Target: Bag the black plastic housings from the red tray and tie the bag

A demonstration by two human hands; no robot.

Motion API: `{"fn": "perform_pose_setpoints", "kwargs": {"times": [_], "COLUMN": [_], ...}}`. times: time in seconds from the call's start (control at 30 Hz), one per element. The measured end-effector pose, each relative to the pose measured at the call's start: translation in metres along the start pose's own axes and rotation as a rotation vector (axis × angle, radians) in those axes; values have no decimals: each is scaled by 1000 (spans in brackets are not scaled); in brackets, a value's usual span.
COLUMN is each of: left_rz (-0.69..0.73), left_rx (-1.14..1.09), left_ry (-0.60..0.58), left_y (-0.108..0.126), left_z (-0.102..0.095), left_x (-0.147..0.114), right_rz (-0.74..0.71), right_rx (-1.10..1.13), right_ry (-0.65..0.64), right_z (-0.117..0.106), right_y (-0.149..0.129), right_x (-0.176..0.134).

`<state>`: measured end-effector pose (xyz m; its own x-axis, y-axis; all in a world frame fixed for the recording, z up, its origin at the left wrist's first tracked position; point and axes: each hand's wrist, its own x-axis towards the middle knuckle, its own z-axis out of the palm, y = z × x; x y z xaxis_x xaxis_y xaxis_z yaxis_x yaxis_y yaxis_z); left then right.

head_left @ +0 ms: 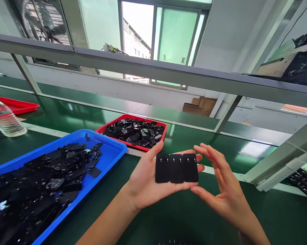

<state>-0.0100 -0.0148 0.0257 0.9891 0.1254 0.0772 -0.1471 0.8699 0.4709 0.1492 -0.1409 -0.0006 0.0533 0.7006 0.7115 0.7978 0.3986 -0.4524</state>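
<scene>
The blue tray (109, 149) sits closest, at the lower left on the green desk (181, 217), heaped with flat black plastic parts (41, 183). Just to its right the left hand (145, 183) is held palm up above the desk, its fingers (191, 185) stretched out flat and its thumb raised toward the red tray behind. Across that palm and those fingers lies a black strip (176, 167) made of three joined rounded rectangles set side by side, each with small notches near its top edge. The right hand (226, 190) is beside it, its fingers loosely spread and slightly curled, their tips just at the strip's right end; whether they touch the strip cannot be told. The right thumb reaches in under the left fingertips.

Beyond the hands a red tray (102, 128) holds more small black parts. At the far left stand a clear plastic bottle (4, 119) and another red tray (18, 106). A grey metal rail (153, 69) crosses overhead, with windows (177, 35) behind it
</scene>
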Motion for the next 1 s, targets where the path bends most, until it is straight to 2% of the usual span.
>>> {"fn": "perform_pose_setpoints", "kwargs": {"times": [0.3, 0.7, 0.87, 1.0], "left_rz": [6, -15, 0, 4], "left_rx": [5, -45, -94, -105], "left_ry": [-66, 36, 27, 41], "left_y": [0, 1, 1, 0], "left_z": [1, 2, 3, 4], "left_x": [-2, 0, 2, 2], "right_rz": [-33, -16, 51, 48], "right_rx": [24, 55, 101, 127], "right_ry": [-4, 36, 50, 50], "right_z": [2, 3, 4, 4], "right_y": [2, 2, 3, 5], "right_x": [-1, 1, 2, 2]}}
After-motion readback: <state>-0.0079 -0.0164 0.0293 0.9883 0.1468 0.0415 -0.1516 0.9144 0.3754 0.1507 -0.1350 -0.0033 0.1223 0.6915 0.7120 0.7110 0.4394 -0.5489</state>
